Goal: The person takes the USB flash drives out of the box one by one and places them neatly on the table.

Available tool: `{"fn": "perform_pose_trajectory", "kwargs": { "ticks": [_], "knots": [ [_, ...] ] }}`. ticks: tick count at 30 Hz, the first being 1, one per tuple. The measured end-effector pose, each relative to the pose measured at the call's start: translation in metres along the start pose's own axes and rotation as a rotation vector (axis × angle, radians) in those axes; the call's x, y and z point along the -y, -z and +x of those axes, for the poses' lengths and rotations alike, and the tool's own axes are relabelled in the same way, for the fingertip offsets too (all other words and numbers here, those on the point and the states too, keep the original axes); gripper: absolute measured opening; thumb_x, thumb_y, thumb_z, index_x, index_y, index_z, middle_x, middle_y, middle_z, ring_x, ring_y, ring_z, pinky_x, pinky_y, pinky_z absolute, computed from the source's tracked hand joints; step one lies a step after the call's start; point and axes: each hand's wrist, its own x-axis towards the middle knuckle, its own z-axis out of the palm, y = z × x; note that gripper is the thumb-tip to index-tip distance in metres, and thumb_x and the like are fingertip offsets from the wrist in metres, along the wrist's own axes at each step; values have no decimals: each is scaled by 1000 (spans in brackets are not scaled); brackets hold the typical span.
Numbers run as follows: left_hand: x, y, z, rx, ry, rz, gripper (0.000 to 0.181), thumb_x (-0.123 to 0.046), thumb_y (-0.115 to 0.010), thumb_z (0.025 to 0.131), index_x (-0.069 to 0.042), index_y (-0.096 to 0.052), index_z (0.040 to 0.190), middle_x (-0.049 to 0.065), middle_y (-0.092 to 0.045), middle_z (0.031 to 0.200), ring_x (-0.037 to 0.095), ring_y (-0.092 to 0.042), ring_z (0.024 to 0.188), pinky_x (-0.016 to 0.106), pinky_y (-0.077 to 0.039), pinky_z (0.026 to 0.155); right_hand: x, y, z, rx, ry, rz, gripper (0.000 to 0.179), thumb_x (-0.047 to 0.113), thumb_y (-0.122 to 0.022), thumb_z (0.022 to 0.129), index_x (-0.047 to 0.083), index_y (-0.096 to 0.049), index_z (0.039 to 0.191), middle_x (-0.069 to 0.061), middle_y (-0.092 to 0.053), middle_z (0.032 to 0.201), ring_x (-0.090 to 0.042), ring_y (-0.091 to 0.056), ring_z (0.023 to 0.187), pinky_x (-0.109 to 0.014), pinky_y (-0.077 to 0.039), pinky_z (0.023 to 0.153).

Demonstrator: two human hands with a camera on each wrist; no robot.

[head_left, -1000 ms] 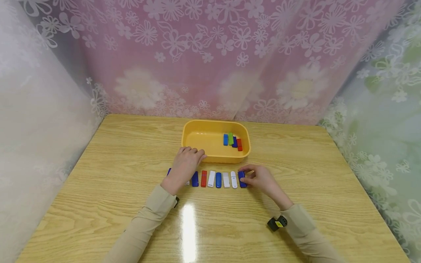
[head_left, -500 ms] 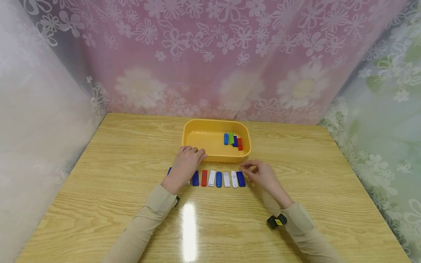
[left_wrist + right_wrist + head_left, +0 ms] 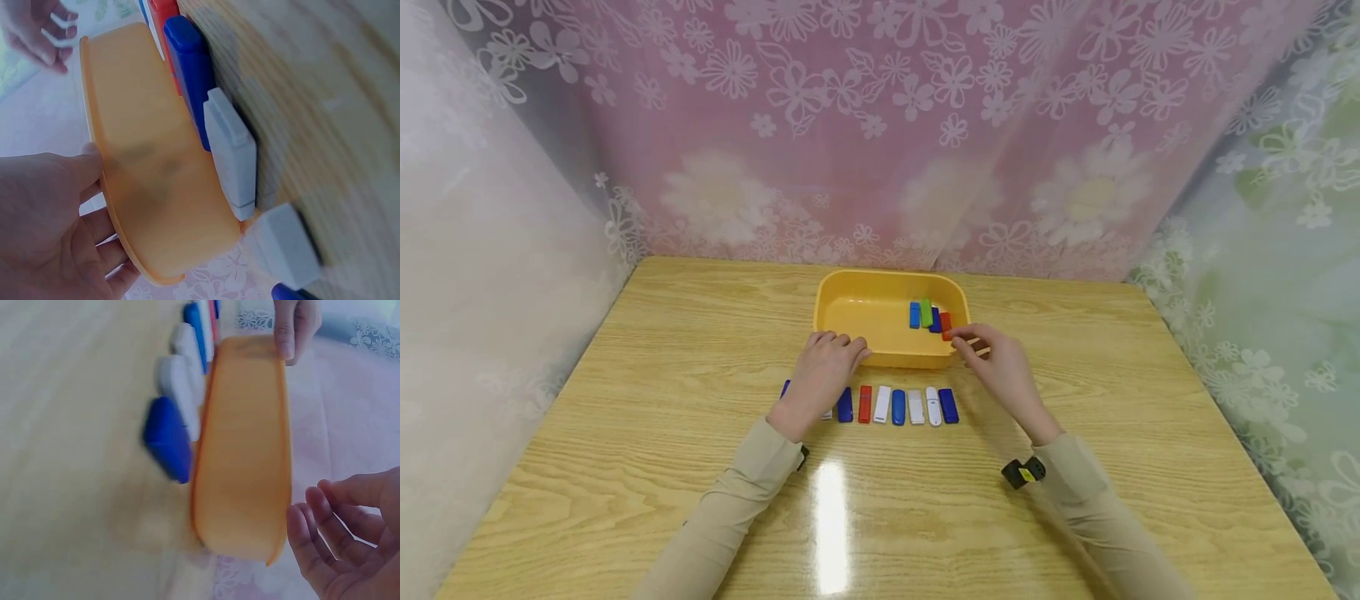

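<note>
My left hand (image 3: 820, 375) grips the near rim of a yellow plastic bin (image 3: 904, 360), thumb outside and fingers over the edge, as the left wrist view shows. My right hand (image 3: 1003, 367) hovers at the bin's near right corner with fingers loosely bent and nothing between them. Inside, at the right, lie a light blue, a green (image 3: 927, 312), a dark blue and a red USB flash drive (image 3: 946, 322). In front of the bin runs a row of several flash drives, ending at the right with a white one (image 3: 932, 406) and a dark blue one (image 3: 949, 406).
My left hand and wrist cover part of the row's left end. The wooden table (image 3: 1075, 367) backs onto a pink flowered curtain (image 3: 865, 125), with pale curtains at both sides. Each wrist wears a small black camera (image 3: 1022, 472).
My right hand has let go of the dark blue flash drive at the row's right end and moved forward to the bin's corner. My left hand stays on the rim.
</note>
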Motion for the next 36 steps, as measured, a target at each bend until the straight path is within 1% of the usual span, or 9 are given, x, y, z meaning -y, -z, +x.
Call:
{"fn": "perform_pose_trajectory", "kwargs": {
  "ticks": [3,6,9,15,19,22,25,31,36],
  "knots": [
    [2,-1,0,-10,-2,3,24,-27,-58,104,-10,-69,90,6,-70,77,26,-64,77,43,-50,87,6,-3,17,23,2,-29,23,17,-64,102,5,-72,120,-12,-73,109,-27,-69,89,-42,-59,75],
    [2,-1,0,-11,2,1,24,-27,-59,104,-11,-70,90,6,-70,78,25,-64,77,43,-50,88,11,-8,36,53,-14,-79,26,16,-64,102,4,-71,123,-13,-72,110,-27,-70,84,-38,-57,69],
    [2,0,0,-7,9,2,24,-28,-59,104,-11,-70,91,5,-71,78,25,-65,77,42,-50,88,14,-15,55,91,-24,-174,27,16,-64,101,2,-71,123,-15,-72,110,-27,-70,83,-38,-55,67],
    [0,1,0,-5,1,1,23,-27,-60,103,-11,-72,93,5,-72,80,25,-65,78,42,-51,89,13,-36,84,213,-52,-326,32,16,-67,98,0,-70,125,-18,-72,115,-30,-69,97,-44,-55,85],
    [-1,1,-1,-6,-7,14,22,-28,-60,103,-11,-71,94,5,-72,81,25,-66,80,42,-51,89,9,-49,91,291,-47,-421,39,19,-66,99,-2,-65,131,-21,-65,130,-36,-62,119,-47,-49,101],
    [-1,0,-1,-6,-8,28,22,-28,-60,103,-12,-71,93,5,-72,81,25,-66,80,42,-51,89,5,-57,95,316,-8,-495,42,20,-66,99,-3,-62,134,-22,-61,136,-38,-56,127,-49,-45,107],
    [-1,0,0,-7,-8,31,22,-28,-60,103,-12,-71,93,5,-71,81,25,-66,80,42,-51,89,4,-61,96,308,12,-500,42,18,-68,98,-4,-63,133,-24,-61,134,-38,-57,124,-50,-47,105],
    [-1,1,0,-15,-11,34,22,-28,-60,103,-12,-71,92,4,-71,80,24,-65,79,41,-51,88,4,-63,96,292,16,-456,33,16,-73,94,-1,-70,123,-22,-60,129,-37,-59,118,-49,-50,101],
    [0,2,0,-2,-3,43,23,-29,-58,103,-13,-70,93,4,-71,81,24,-65,80,41,-50,89,5,-65,98,297,11,-449,43,14,-74,94,-5,-64,131,-24,-58,134,-38,-58,121,-50,-50,101]
  ]
}}
